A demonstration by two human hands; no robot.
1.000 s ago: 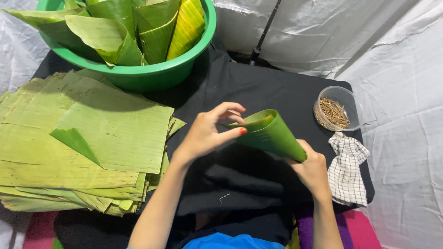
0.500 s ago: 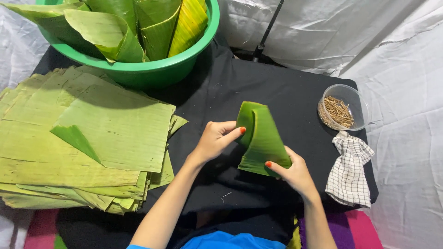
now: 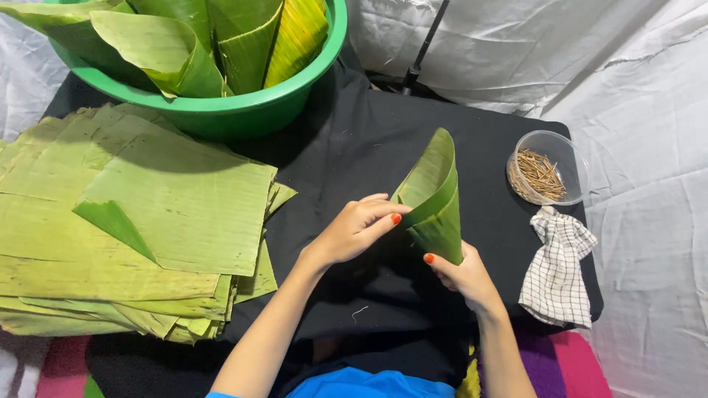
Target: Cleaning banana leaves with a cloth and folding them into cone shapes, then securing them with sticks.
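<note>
From the head view, the left hand (image 3: 354,230) is pinching the overlapping edge of a rolled banana-leaf cone (image 3: 435,199) between thumb and fingers, while the right hand (image 3: 463,276) is closing around the cone's narrow lower end from below. The tip of the cone is sitting inside that right palm, so its exact shape is hidden. The cone is standing with its open mouth up and away, over the middle of the black worktop (image 3: 354,140). To the left, a stack of flat cut leaves (image 3: 133,221) is lying on the worktop, its left side running off the frame. A green basin (image 3: 243,110) of rolled leaves is sitting at the far edge, cut off by the top of the picture. On the right, a clear bowl (image 3: 549,173) is holding thin sticks too small to make out, and a checked cloth (image 3: 557,269) is lying just below it.
</note>
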